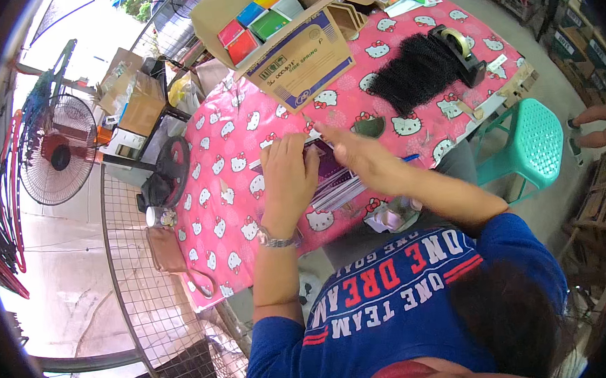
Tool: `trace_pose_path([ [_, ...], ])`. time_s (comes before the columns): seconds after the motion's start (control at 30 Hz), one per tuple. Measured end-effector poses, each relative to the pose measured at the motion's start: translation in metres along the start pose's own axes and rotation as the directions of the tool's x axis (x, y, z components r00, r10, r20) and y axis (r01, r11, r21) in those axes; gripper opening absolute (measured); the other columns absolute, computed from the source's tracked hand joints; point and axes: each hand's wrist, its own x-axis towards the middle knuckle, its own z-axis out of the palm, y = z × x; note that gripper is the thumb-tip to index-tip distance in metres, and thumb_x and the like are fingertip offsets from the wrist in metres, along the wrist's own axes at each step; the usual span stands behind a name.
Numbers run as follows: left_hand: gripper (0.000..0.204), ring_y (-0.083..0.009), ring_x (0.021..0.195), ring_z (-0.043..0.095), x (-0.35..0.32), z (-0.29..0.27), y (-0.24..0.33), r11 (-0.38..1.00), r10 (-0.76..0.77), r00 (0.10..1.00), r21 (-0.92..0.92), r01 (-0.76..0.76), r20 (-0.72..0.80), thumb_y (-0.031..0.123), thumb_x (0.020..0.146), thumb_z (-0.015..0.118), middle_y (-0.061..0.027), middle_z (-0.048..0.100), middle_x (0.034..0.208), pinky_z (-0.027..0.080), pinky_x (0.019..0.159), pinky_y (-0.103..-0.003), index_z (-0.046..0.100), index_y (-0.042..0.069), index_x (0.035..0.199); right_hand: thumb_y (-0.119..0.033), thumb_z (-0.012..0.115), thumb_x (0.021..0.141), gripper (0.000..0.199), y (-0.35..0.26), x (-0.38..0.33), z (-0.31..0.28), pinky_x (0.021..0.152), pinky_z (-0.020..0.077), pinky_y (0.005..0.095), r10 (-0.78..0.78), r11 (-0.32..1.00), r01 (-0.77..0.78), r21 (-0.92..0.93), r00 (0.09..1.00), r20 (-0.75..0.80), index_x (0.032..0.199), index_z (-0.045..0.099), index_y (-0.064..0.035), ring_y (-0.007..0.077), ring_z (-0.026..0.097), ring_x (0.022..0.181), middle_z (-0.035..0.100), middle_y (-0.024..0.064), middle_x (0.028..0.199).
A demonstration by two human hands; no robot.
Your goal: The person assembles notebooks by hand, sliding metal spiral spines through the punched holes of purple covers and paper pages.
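A stack of booklets with dark purple covers and pale page edges [332, 190] is between my hands at the near part of the table. My left hand [289, 167] grips its left side, fingers curled over the top cover. On the right side my right hand [360, 158] holds the stack, with fingers reaching toward its far edge; some fingertips are hidden. A blue pen [411, 157] lies just right of my right hand. Beyond that hand is a small dark green piece [369, 127].
An open cardboard box [308, 61] holds colourful packs [261, 25] at the back. Black, bristly coils [411, 75] lie beside a tape dispenser [464, 55]. A green stool [533, 141] stands right; a fan [59, 150] and brown pouch [167, 250] are left. Pink patterned cloth [211, 188] covers the table.
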Motion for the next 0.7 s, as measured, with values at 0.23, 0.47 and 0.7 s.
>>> trace_pose_path([
  [0.23,0.020,-0.0289,0.088,0.054,-0.005,-0.005,-0.006,0.996,0.043,0.999,-0.077,-0.042,0.011,0.009,0.084,0.062,-0.0111,0.060,0.091,0.036,0.082,-0.039,0.059,0.004,0.103,-0.012,0.062,0.087,0.025,-0.003,0.047,-0.049,0.081,0.0503,0.0420,-0.271,0.918,0.306,-0.253,0.949,0.162,0.111,0.067,-0.0075,0.0331,0.062,0.094,0.064,0.0147,0.102],
  [0.47,0.021,-0.0282,0.088,0.055,-0.002,-0.006,-0.005,0.992,0.078,0.997,-0.096,-0.077,0.008,0.009,0.083,0.064,-0.0109,0.061,0.091,0.037,0.084,-0.038,0.061,0.004,0.103,-0.006,0.061,0.086,0.027,-0.011,0.044,-0.053,0.077,0.0509,0.0414,-0.174,0.933,0.255,-0.254,0.937,0.301,0.113,0.065,-0.0081,0.0337,0.063,0.089,0.061,0.0143,0.101],
  [0.7,0.027,-0.0288,0.092,0.056,-0.001,-0.008,0.004,0.996,0.034,0.999,-0.083,-0.034,0.007,0.008,0.081,0.065,-0.0096,0.062,0.095,0.037,0.086,-0.039,0.060,0.005,0.107,-0.012,0.059,0.090,0.030,-0.027,0.039,-0.051,0.075,0.0502,0.0454,0.170,0.985,-0.161,-0.054,0.927,0.335,0.119,0.057,-0.0035,0.0384,0.062,0.089,0.063,0.0187,0.092],
])
